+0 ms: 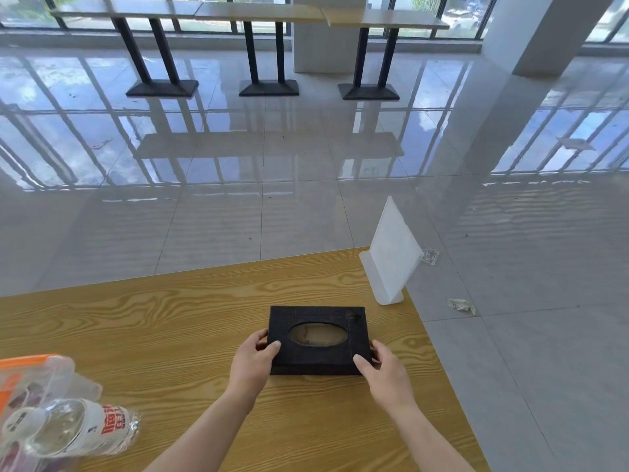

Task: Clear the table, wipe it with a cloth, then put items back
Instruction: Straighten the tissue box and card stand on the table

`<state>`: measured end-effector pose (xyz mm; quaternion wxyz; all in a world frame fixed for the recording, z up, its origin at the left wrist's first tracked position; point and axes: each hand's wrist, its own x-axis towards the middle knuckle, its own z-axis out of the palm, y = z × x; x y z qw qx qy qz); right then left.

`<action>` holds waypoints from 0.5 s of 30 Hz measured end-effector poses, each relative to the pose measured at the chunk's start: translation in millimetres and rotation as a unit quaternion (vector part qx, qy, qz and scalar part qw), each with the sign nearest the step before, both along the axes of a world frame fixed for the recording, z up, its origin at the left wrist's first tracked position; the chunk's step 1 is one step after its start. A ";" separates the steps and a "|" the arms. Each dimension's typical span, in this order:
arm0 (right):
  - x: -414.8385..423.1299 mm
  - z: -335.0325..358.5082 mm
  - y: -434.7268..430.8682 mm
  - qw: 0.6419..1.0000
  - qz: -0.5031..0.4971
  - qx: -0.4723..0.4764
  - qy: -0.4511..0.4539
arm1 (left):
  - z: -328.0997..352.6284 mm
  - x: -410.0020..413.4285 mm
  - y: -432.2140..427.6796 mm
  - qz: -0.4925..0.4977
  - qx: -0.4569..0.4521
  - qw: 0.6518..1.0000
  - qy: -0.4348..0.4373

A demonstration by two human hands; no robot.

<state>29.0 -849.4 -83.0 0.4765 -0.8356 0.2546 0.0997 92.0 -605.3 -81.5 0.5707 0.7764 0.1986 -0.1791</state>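
Note:
A black wooden tissue box [318, 315] with an oval opening on top rests on the wooden table [170, 318], right of its middle. My left hand [253, 361] grips the box's left end, thumb on the lid. My right hand [383, 367] grips the right near corner the same way. A white standing sign holder [391, 257] is upright at the table's far right corner, just beyond the box. No cloth is in view.
A clear plastic bag [68, 424] holding bottles and an orange-lidded container [30, 364] lies at the table's near left edge. Two scraps of wrapper [461, 305] lie on the glossy tiled floor to the right. High tables [258, 13] stand by the far windows.

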 end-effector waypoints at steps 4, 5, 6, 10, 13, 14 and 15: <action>5.1 -2.4 2.3 1.000 0.001 -0.021 0.007 | -0.1 -0.2 -5.2 -0.012 0.030 0.999 -0.021; 6.9 -2.8 2.3 1.000 -0.002 -0.022 0.007 | 0.5 2.1 -5.9 -0.013 0.034 0.999 -0.023; 8.2 -3.5 2.4 1.000 -0.005 -0.022 0.007 | 0.9 5.1 -6.3 -0.016 0.035 0.999 -0.025; 11.8 -3.5 3.3 1.000 -0.012 -0.024 0.001 | 1.5 17.0 -8.0 -0.027 0.038 0.998 -0.029; 15.5 -2.3 5.2 1.000 -0.018 -0.016 -0.003 | 2.4 25.5 -9.4 -0.036 0.046 0.998 -0.037; 16.1 -2.2 5.8 1.000 -0.022 -0.015 -0.004 | 1.9 28.5 -10.1 -0.038 0.046 0.997 -0.039; 17.0 -1.9 6.0 1.000 -0.027 -0.015 -0.005 | 2.4 31.6 -11.1 -0.040 0.047 0.997 -0.040</action>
